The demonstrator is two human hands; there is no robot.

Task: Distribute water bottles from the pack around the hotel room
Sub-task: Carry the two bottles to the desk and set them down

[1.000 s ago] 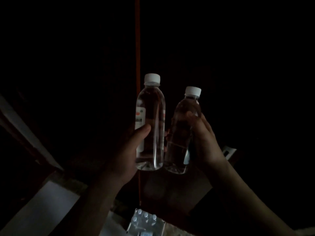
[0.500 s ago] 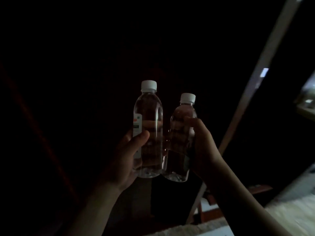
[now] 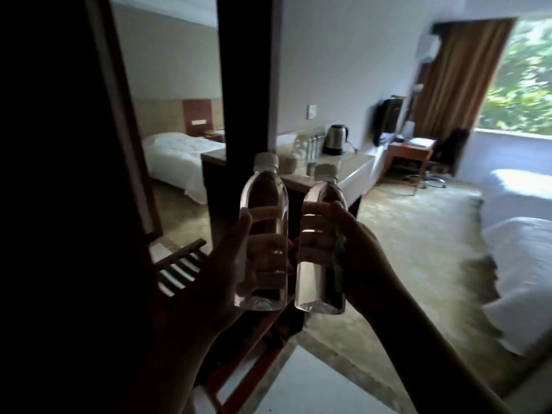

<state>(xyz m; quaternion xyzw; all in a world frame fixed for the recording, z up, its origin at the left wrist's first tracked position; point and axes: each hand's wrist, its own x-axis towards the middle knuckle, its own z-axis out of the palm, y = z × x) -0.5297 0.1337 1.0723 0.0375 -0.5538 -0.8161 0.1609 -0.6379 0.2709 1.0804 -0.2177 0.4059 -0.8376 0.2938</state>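
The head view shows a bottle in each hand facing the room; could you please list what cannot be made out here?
- Label text on the left bottle and right bottle: none readable, and the left hand and right hand cover part of each in their grip.
- Small items beside the kettle on the counter: blurred.
- The pack: out of frame.
- Left third of the view: too dark.
- Desk clutter: too small.

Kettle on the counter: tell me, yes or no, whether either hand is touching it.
No. The kettle stands untouched on the counter beyond both bottles.
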